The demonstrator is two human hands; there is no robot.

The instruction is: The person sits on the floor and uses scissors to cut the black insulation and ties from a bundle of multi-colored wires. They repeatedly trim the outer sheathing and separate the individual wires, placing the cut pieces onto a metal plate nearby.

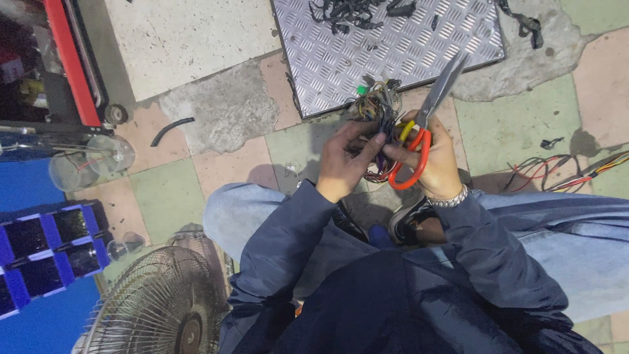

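Note:
My left hand (344, 160) grips a tangled bundle of coloured wires (379, 108) held up in front of me, thumb pressed against it. My right hand (438, 157) holds red-handled scissors (429, 121), fingers through the loops, with the shut grey blades pointing up and to the right past the bundle. That hand's fingertips also touch the wires. A metal watch band sits on my right wrist. Both hands hover above my knees in light blue jeans.
A metal tread plate (393, 46) lies on the tiled floor ahead, strewn with black scraps (354, 13). Loose coloured wires (570, 174) lie at the right. A standing fan (160, 305) is at lower left, beside blue crates (46, 252) and clear containers (108, 154).

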